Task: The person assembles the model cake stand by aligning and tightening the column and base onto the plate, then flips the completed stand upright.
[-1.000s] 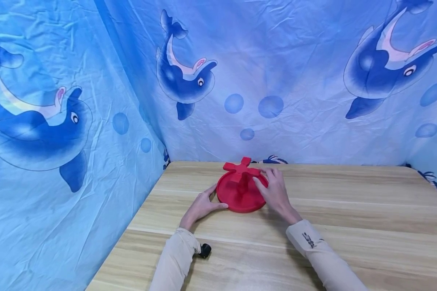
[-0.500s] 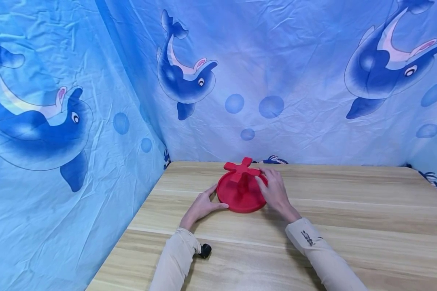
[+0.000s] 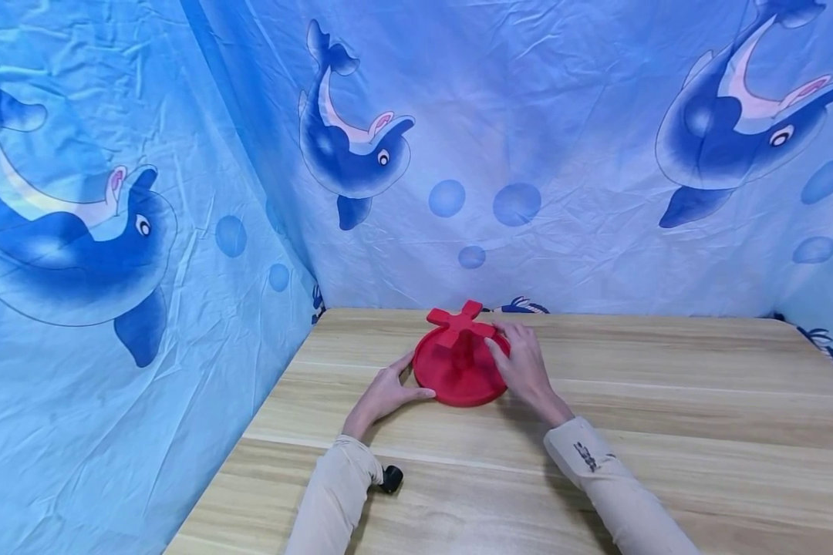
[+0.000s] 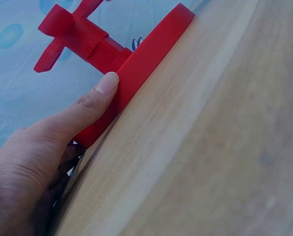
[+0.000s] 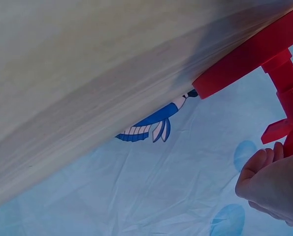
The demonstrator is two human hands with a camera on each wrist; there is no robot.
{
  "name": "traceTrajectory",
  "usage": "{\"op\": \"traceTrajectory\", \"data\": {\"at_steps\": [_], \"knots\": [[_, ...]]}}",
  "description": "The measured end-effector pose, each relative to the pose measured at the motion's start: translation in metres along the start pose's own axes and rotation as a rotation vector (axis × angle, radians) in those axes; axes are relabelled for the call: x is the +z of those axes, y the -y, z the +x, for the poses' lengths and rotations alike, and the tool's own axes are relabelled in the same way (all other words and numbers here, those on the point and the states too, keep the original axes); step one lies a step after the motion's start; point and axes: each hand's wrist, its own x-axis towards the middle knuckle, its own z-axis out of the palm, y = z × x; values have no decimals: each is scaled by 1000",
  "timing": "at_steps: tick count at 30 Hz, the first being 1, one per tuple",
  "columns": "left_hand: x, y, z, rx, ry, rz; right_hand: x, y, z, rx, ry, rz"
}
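Note:
In the head view, a red round base (image 3: 433, 378) with a raised rim lies on the wooden table. A thick red post (image 3: 463, 356) stands up from its middle, topped by a red four-armed cross (image 3: 458, 327). My left hand (image 3: 385, 395) grips the base's left edge, thumb at the near side and fingers around the far side. The left wrist view shows that thumb pressed against the rim (image 4: 161, 44). With thumb and fingers, my right hand (image 3: 525, 366) holds the cross's right arm. Bent right-hand fingers (image 5: 259, 164) touch the cross in the right wrist view.
The light wooden table (image 3: 701, 401) reaches past the base on both sides. Blue dolphin-print cloth (image 3: 562, 254) hangs behind the table and along its left side. A small black device (image 3: 391, 479) sits at the left sleeve cuff.

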Motion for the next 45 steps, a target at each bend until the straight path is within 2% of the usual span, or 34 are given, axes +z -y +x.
{"op": "traceTrajectory", "data": {"at_steps": [5,12,21,26,31,45], "knots": [[0,-1,0,4,0,-4,1,5,-5,-28,-11,8],[0,-1,-1,15,-7,-11,2,16,-13,-51,16,22],[0,-2,-2,-10,-5,-6,-2,11,-10,-52,-91,-19],[0,-3,-3,-4,-7,-12,-3,6,-5,-17,-56,-53],[0,-4,-3,-7,-11,-15,-2,2,-3,-1,-3,-37],[0,-4,-3,-8,-6,-18,1,5,-3,8,1,-19]]}}
